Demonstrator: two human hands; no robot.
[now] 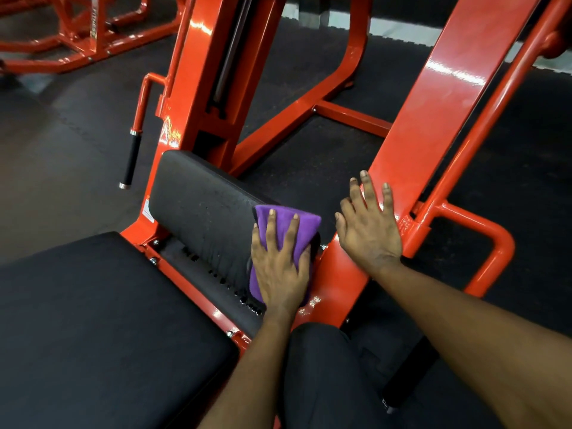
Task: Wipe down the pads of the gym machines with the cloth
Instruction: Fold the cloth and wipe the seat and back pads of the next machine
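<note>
A purple cloth (305, 226) lies on the right end of a small black pad (201, 202) of a red gym machine. My left hand (278, 267) presses flat on the cloth with straight fingers. Wet drops and streaks show on the pad to the left of the cloth. A larger black seat pad (102, 329) fills the lower left. My right hand (370, 224) rests open with spread fingers on the slanted red frame beam (433, 125) to the right of the small pad.
A black-gripped handle (131, 156) hangs at the machine's left side. A red upright column (210, 72) rises behind the small pad. A red side bar (489, 243) sticks out at right. Another red machine frame (77, 35) stands at the far left on black rubber flooring (55, 156).
</note>
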